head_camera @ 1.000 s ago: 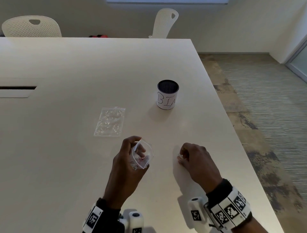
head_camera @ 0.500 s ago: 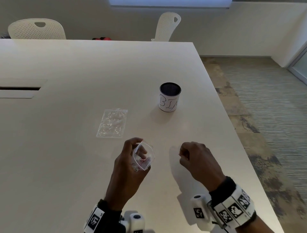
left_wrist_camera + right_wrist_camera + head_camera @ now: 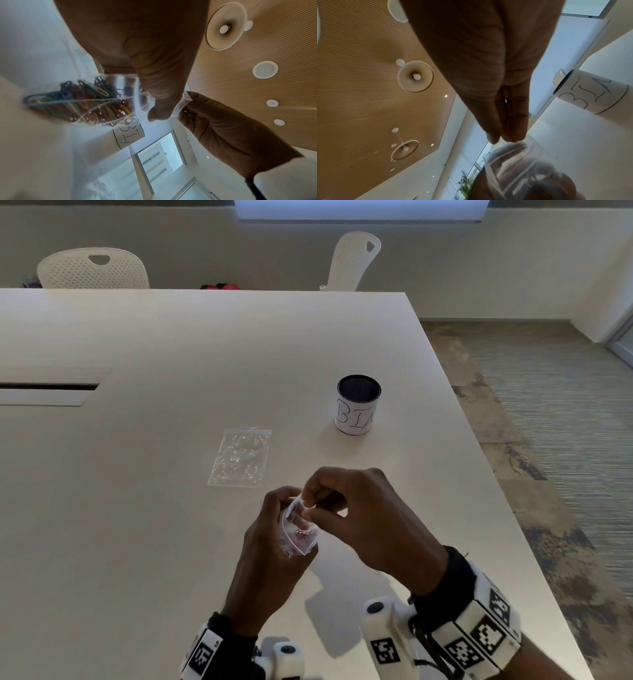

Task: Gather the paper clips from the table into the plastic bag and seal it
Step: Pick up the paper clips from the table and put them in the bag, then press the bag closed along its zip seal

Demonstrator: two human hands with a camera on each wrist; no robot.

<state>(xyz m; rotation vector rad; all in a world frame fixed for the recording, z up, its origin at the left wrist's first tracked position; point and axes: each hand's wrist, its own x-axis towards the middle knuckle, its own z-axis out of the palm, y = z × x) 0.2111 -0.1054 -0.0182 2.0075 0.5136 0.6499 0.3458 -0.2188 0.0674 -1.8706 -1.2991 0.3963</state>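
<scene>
A small clear plastic bag (image 3: 298,530) is held just above the white table (image 3: 137,508), near its front edge. My left hand (image 3: 274,529) grips the bag from the left, with its thumb (image 3: 163,83) across the mouth. Several coloured paper clips (image 3: 96,102) lie bunched in the bag (image 3: 120,86). My right hand (image 3: 308,506) has come in from the right, and its fingertips (image 3: 505,135) pinch the bag's top rim (image 3: 510,148). From the left wrist view, the right hand (image 3: 223,128) holds the rim beside my left thumb. I see no loose clips on the table.
A flat pack of clear bags (image 3: 241,457) lies just beyond my hands. A white cup marked "BIN" (image 3: 358,405) stands to the right of it, near the table's right edge. Two white chairs (image 3: 92,268) stand behind the far edge. A cable slot (image 3: 48,386) lies at left.
My right hand has lifted off the table and swung left to the bag's mouth, where it now pinches the rim. The left hand still holds the bag in the same place.
</scene>
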